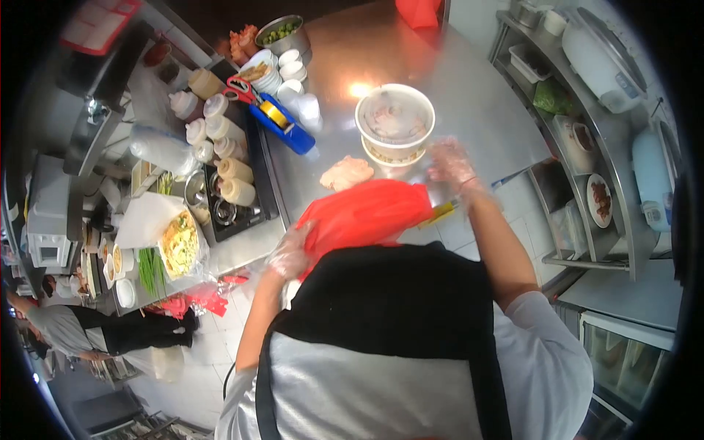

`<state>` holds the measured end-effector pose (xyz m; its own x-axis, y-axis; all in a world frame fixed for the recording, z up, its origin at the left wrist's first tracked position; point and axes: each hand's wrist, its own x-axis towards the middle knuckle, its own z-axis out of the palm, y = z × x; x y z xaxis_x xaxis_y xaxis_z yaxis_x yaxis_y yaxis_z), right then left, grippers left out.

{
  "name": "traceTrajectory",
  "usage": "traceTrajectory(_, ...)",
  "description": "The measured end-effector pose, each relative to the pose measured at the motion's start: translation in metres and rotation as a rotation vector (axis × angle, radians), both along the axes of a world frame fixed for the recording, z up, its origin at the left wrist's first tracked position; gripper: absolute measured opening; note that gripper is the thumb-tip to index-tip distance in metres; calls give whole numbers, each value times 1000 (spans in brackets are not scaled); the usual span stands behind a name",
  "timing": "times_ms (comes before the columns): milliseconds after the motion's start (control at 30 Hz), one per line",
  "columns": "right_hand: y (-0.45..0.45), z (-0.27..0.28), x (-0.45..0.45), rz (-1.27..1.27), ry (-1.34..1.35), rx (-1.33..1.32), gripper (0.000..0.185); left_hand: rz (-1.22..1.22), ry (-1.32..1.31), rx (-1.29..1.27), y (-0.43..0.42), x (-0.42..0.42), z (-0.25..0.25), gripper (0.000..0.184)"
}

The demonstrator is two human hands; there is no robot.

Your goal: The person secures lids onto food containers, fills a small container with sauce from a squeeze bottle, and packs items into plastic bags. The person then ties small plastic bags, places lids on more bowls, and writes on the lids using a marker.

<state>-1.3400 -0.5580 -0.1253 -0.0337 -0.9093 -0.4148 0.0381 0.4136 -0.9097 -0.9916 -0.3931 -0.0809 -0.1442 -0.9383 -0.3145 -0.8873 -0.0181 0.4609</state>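
A red plastic bag [359,220] spreads in front of my apron at the edge of the steel table. My left hand [292,251], in a clear plastic glove, grips the bag's left side. My right hand [452,163], also gloved, is just right of a round takeaway tub [396,125] and above the bag's right corner; its fingers are smeared by motion. The tub has a see-through lid, and pale food shows through it. Between the tub and the bag lies a pale, crumpled lump [347,173] on the table.
A blue tape dispenser [282,128] and red-handled scissors [240,89] sit left of the tub. Sauce bottles [235,180] crowd a black tray. Stacked cups [292,70] and a metal bowl of greens [282,35] stand behind. Shelves [587,169] line the right; another person [110,330] is at lower left.
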Motion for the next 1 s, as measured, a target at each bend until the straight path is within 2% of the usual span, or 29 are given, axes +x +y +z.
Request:
traceTrajectory(33, 1, 8, 7, -17, -142, -36, 61, -2, 2, 16, 6, 6, 13, 72)
traceTrajectory(133, -13, 10, 18, -34, -107, -85, 64, 5, 91, 29, 22, 24, 45, 80)
traceTrajectory(267, -29, 1, 21, 3, 262, -168, 69, 64, 134, 0, 31, 35, 78, 91)
traceTrajectory(300, -25, 5, 19, -6, 267, -148, 69, 29, 143, -72, 30, 42, 80, 100)
traceTrajectory(367, -11, 21, 3, -24, 290, -108, 68, 35, 63, -208, 29, 50, 77, 105)
traceTrajectory(433, 12, 23, -13, -131, 128, -83, 69, 64, 63, -305, 17, 44, 78, 112)
traceTrajectory(533, 36, 6, -46, -204, -12, -40, 68, 131, 148, -310, -20, 14, 84, 103)
traceTrajectory(600, 50, -11, -65, -240, -121, -11, 63, 198, 168, -296, -49, -19, 97, 104)
traceTrajectory(667, 62, -19, -76, -288, -279, 14, 56, 94, 244, -388, -83, -32, 85, 105)
traceTrajectory(700, 68, -8, -79, -275, -292, 177, 53, 94, 211, -391, -99, -45, 82, 106)
traceTrajectory(733, 73, -11, -80, -227, -398, 189, 53, 95, 180, -396, -116, -58, 79, 107)
traceTrajectory(800, 79, -25, -85, -127, -603, 216, 54, 92, 223, -378, -151, -81, 61, 109)
traceTrajectory(900, 80, -34, -84, -58, -748, 135, 54, 10, 75, -354, -187, -101, -1, 108)
traceTrajectory(1000, 84, -33, -82, -52, -761, 125, 50, 25, 39, -318, -188, -118, -11, 102)
